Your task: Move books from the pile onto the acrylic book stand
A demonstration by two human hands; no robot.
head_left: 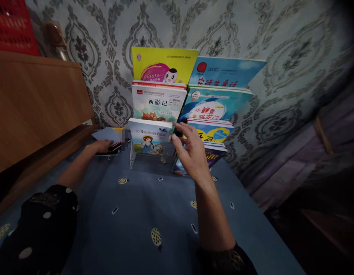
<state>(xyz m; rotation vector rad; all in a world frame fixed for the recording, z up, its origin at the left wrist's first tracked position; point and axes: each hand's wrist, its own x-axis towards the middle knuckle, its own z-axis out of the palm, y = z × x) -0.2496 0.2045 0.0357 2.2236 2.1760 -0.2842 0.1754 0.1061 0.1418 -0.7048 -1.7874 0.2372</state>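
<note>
Right hand (191, 149): at the upper right edge of the storybook 父母是我的好朋友 (148, 145), front left place in a clear tiered book stand (150, 164); whether the fingers grip it or only touch cannot be told. Left hand (102, 146): on a loose pile of booklets (107, 134), blue pineapple-print tabletop (131, 214), left of the stand; closure of its fingers likewise unclear.

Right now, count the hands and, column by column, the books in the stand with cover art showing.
Left hand, right hand: 2
Left column, yellow book, white book, girl-cover book: 3
Right column, blue book, teal book, yellow-and-blue book, dark book: 4
Total: 9
</note>
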